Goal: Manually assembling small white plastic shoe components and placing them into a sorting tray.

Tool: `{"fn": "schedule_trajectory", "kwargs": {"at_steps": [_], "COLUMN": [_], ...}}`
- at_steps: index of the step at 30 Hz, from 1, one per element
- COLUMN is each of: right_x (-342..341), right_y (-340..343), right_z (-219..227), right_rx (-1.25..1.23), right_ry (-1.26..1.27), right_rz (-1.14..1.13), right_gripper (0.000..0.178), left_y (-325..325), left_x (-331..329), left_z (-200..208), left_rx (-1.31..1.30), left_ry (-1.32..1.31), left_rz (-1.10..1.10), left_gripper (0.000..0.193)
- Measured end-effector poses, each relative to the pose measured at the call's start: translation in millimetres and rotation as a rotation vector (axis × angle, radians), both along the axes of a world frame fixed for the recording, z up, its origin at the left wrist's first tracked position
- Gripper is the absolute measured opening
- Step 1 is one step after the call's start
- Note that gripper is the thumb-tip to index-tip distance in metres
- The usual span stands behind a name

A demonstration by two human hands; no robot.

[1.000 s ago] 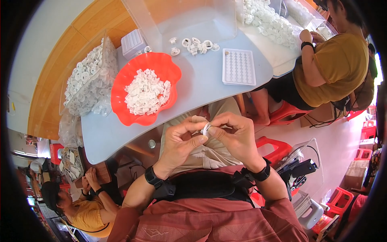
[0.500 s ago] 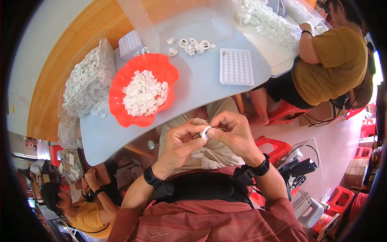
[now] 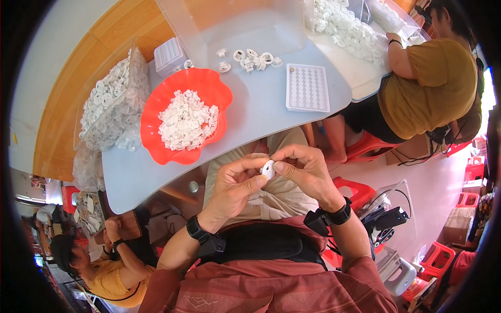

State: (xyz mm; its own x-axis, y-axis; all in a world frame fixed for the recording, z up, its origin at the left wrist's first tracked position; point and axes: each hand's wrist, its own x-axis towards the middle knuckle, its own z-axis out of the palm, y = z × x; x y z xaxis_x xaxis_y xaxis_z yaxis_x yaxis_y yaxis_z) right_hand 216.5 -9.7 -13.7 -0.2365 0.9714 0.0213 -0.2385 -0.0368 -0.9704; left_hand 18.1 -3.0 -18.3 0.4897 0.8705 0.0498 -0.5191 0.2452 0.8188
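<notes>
A small round white plastic part with a dark opening is pinched between both my hands, over my lap. My left hand grips its left side with thumb and fingers. From the other side, the thumb and forefinger of my right hand hold its edge. Beyond them on the blue-grey table stands a red scalloped bowl heaped with small white plastic pieces. Several white round fittings lie loose farther back.
A white tray with rows of pockets lies at the table's right. Clear bins of white parts stand left and far right. One person sits at the right, another at the lower left. A red stool stands beside me.
The round white part has turned between my fingers, so its flat face with the dark opening shows more. Both hands stay in nearly the same place.
</notes>
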Motion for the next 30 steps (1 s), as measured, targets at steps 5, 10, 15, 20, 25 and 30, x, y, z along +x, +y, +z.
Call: {"fn": "schedule_trajectory", "kwargs": {"at_steps": [5, 10, 15, 20, 25, 30], "right_x": [0.7, 0.0, -5.5, -12.6, -17.4, -21.8], "right_y": [0.5, -0.9, -3.3, -2.6, -1.9, -0.6], "right_z": [1.2, 3.5, 5.1, 10.6, 13.8, 15.4], "right_rx": [0.050, 0.143, 0.235, 0.291, 0.343, 0.325], "right_ry": [-0.073, -0.084, -0.250, -0.321, -0.404, -0.426], "right_rz": [0.012, 0.052, 0.029, 0.000, -0.021, -0.044], "right_gripper": [0.022, 0.031, 0.046, 0.048, 0.046, 0.043], "left_y": [0.1, 0.5, 0.8, 0.1, 0.3, 0.5], "left_x": [-0.6, -1.7, -5.2, -6.4, -9.2, -11.5], "left_z": [4.4, 6.1, 1.9, -0.8, 3.8, 6.4], "left_rx": [-0.058, -0.070, -0.094, -0.077, -0.071, -0.057], "left_ry": [0.014, 0.016, 0.060, 0.055, 0.070, 0.094], "left_rz": [0.019, 0.044, 0.070, 0.104, 0.088, 0.102], "left_gripper": [0.031, 0.031, 0.032, 0.031, 0.030, 0.029]}}
